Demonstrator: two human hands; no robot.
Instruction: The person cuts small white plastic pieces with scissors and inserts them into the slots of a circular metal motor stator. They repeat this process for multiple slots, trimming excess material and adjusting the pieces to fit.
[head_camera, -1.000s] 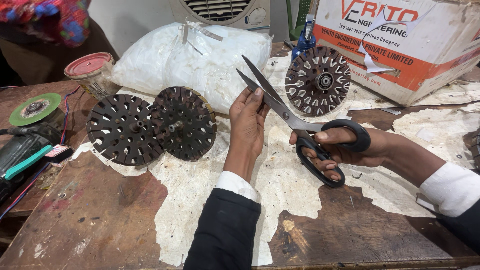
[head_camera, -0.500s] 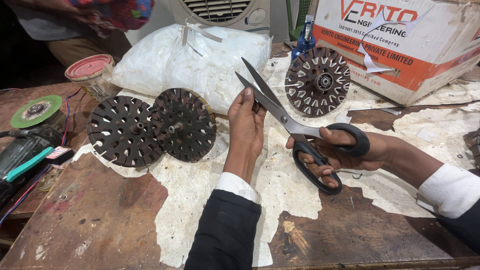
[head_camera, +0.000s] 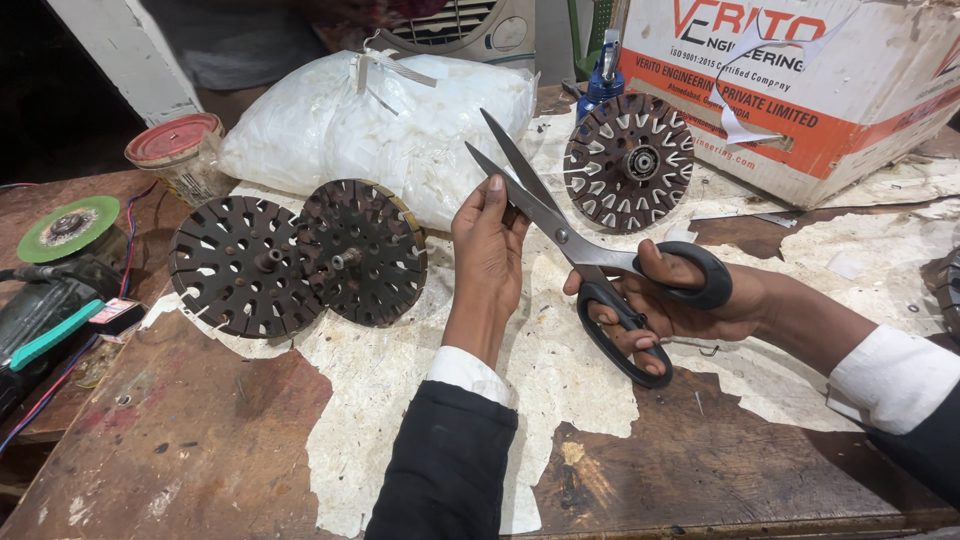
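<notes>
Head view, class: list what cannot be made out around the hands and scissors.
- Whatever the left hand pinches at the scissors: too small, hidden by fingers.
- Right hand fingertips: hidden inside the black handles.
- Cardboard box: cut off by the top edge.

Your scissors (head_camera: 580, 250) sit in your right hand (head_camera: 680, 300), blades pointing up and left, and your left hand (head_camera: 490, 250) is raised just left of them, fingertips touching the blades. Left of that hand, two slotted discs (head_camera: 300, 260) lie side by side on the workbench (head_camera: 200, 440), overlapping. Behind them rests a stuffed plastic bag (head_camera: 380, 130), with a tin (head_camera: 175, 150) to its left. A third disc (head_camera: 628, 162) lies behind the scissors, in front of the cardboard box (head_camera: 800, 90). A grinder (head_camera: 60, 270) sits at the far left edge.
</notes>
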